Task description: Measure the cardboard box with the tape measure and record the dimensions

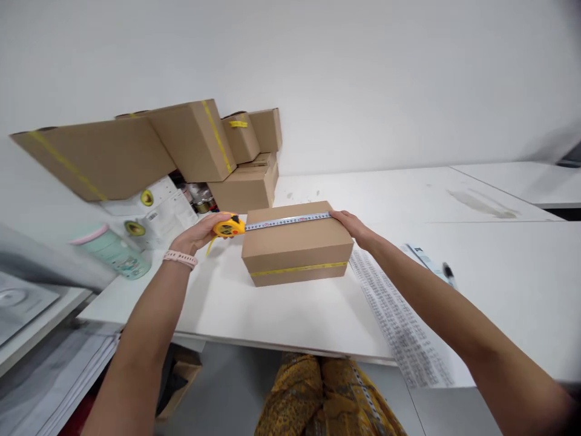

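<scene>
A small cardboard box sealed with yellow tape sits on the white table in front of me. My left hand is closed on a yellow tape measure case at the box's left end. Its white blade runs along the far top edge of the box. My right hand pinches the blade's end against the box's far right corner.
Several cardboard boxes are stacked against the wall at the back left. A mint tumbler with a pink lid stands at the left. A printed sheet and a pen lie to the right.
</scene>
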Tool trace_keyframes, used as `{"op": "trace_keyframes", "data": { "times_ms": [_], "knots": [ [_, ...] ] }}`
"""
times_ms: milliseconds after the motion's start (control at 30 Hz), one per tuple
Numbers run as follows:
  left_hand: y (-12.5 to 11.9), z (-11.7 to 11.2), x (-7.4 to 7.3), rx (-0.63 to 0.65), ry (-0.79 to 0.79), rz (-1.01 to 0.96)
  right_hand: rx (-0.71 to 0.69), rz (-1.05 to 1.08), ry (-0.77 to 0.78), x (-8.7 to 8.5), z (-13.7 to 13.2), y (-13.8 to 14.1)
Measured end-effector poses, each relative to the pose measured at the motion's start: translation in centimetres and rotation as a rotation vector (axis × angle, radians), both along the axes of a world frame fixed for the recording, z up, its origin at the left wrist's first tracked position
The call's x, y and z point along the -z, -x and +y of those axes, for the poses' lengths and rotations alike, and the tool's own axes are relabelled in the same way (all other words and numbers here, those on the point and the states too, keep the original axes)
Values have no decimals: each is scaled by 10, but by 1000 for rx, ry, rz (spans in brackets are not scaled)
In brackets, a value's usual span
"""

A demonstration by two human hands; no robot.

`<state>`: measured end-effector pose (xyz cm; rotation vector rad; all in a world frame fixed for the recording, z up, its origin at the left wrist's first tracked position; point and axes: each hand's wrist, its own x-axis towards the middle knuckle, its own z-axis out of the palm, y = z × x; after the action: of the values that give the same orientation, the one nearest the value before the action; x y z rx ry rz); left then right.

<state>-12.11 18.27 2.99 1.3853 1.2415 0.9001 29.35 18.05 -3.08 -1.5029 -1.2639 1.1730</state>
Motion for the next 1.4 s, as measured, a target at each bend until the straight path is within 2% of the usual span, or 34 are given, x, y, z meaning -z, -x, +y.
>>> {"op": "trace_keyframes", "data": {
  "times_ms": [167,400,500,633,733,833,867,933,1000,1067,1133,1200,1300,1400],
  "knots": [
    [2,-2,3,-8,0,-2,-28,-18,-12,5,9,1],
    [-2,-5,1,19,12,8,-104,-9,-183,8,11,-1],
    [-8,-10,-2,9,-29,25,-55,-19,-179,6,7,1],
    [-17,-20,-14,-40,-118,68,109,-77,-131,0,2,5],
    [-26,-41,-31,-68,-190,95,153,-60,-186,-13,3,1],
    [-44,-89,-38,-8,-170,61,153,34,-370,-39,8,-7],
    [-55,-111,-34,42,-98,-13,133,54,-440,-49,11,-8],
    [-83,-157,-16,142,157,-232,28,34,-525,-67,19,-3],
    [-120,-197,13,264,380,-467,-170,-49,-512,-79,29,12],
    [-157,-221,40,354,508,-632,-362,-141,-434,-83,41,33],
    [-188,-225,55,310,479,-733,-440,-198,-362,-81,49,54],
    [-206,-216,55,246,425,-795,-416,-207,-321,-75,48,67],
    [-209,-198,42,167,386,-817,-398,-124,-303,-60,27,63],
    [-202,-196,35,129,413,-837,-426,-23,-313,-43,5,51]
  ]
}}
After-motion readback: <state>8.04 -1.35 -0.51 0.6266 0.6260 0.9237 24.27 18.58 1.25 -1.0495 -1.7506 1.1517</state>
